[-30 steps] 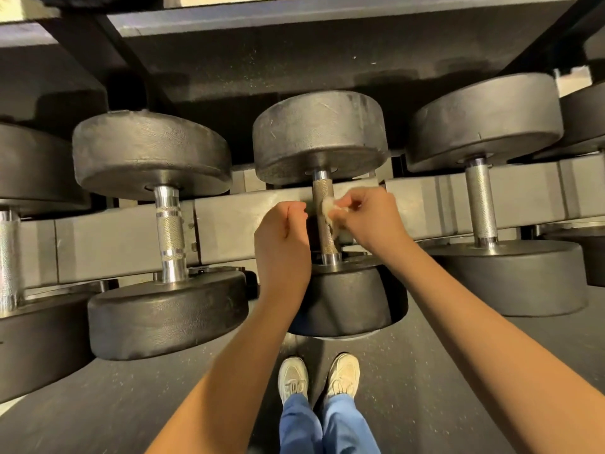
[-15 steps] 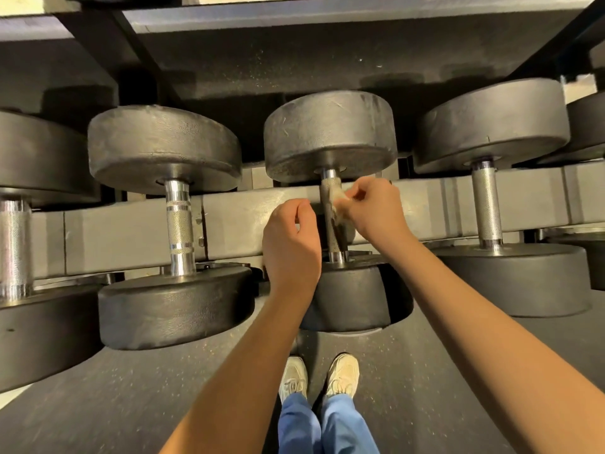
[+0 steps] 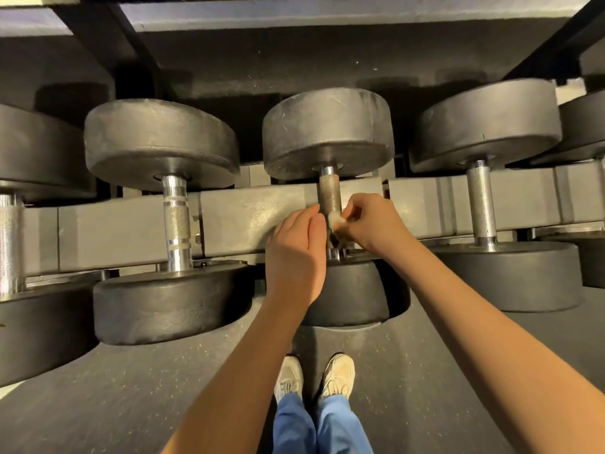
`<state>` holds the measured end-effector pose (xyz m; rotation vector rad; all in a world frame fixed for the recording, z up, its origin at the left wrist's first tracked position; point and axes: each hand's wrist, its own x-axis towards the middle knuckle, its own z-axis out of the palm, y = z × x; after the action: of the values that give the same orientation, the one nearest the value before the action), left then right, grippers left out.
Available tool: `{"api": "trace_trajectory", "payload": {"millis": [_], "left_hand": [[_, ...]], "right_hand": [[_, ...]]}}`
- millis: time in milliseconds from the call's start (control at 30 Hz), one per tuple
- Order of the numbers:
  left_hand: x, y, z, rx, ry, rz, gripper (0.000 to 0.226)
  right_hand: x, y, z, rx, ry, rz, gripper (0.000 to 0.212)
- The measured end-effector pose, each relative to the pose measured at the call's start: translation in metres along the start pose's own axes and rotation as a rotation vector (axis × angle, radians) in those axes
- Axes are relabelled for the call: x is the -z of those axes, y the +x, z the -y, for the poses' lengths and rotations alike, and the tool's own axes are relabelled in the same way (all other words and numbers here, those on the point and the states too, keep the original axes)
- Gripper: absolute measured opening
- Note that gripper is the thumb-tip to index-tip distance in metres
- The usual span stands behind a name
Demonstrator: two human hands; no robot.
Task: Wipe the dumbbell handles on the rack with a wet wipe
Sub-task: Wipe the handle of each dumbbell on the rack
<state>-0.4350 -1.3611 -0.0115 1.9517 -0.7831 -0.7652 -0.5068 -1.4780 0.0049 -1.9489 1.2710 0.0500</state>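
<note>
Now wet wipe (image 3: 334, 220) inside right grip (image 3: 370, 224).

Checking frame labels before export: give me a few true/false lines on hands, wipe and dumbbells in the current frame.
1. The right hand pinches the wet wipe against the middle dumbbell handle. True.
2. The wipe sits at the top of that handle, next to the upper weight. False: it is low on the handle, and the knurled stretch above it is bare.
3. The left hand holds a second wipe. False: no wipe shows in it; it sits beside the handle, fingers flat.
4. The left dumbbell handle is untouched by either hand. True.
5. The dumbbells lie on the floor. False: they rest on the rack rail.
</note>
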Motion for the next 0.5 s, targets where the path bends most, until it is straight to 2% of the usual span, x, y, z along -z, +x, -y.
{"api": "trace_trajectory", "payload": {"millis": [100, 200, 267, 433, 500], "left_hand": [[0.002, -0.004, 0.001, -0.025, 0.031, -0.008, 0.072], [0.003, -0.007, 0.002, -0.017, 0.036, -0.032, 0.074], [0.003, -0.007, 0.000, -0.001, -0.003, -0.031, 0.075], [0.008, -0.005, 0.003, -0.051, 0.150, 0.012, 0.067], [0.014, -0.008, 0.007, -0.129, 0.223, 0.044, 0.062]], "right_hand": [[-0.003, 0.006, 0.003, 0.003, 0.123, -0.128, 0.015], [-0.002, 0.015, 0.006, 0.011, 0.212, -0.284, 0.013], [-0.001, 0.014, 0.006, -0.001, 0.190, -0.224, 0.015], [0.005, -0.006, 0.000, -0.055, -0.096, 0.176, 0.011], [0.003, -0.008, 0.002, -0.054, -0.151, 0.160, 0.013]]}}
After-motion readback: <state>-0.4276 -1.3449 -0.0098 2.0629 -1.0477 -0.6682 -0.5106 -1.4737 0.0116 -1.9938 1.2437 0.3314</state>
